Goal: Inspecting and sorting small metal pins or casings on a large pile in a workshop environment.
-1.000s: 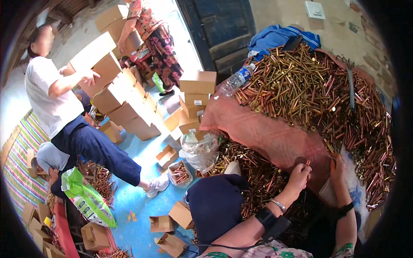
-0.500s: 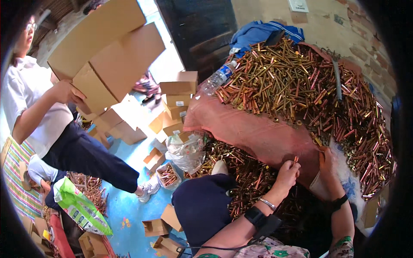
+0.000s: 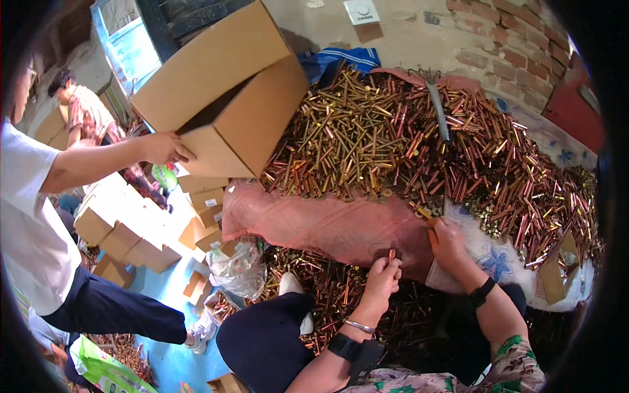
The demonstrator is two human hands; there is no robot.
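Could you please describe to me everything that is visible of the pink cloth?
The pink cloth looks like thin faded fabric, wrinkled, with a darker area near its right end. It is spread out, its near edge hanging unevenly. A heap of metal rods rests on its far part, hiding how far it extends. The left hand is in front of it, the right hand at its right end; contact is unclear.

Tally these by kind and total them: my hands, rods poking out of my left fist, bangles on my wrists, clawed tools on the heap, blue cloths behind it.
Hands: 2, left hand and right hand
Rods: 1 visible copper-coloured rod
Bangles: 1 silver bangle
Clawed tools: 1 clawed tool
Blue cloths: 1 blue cloth
Total: 6
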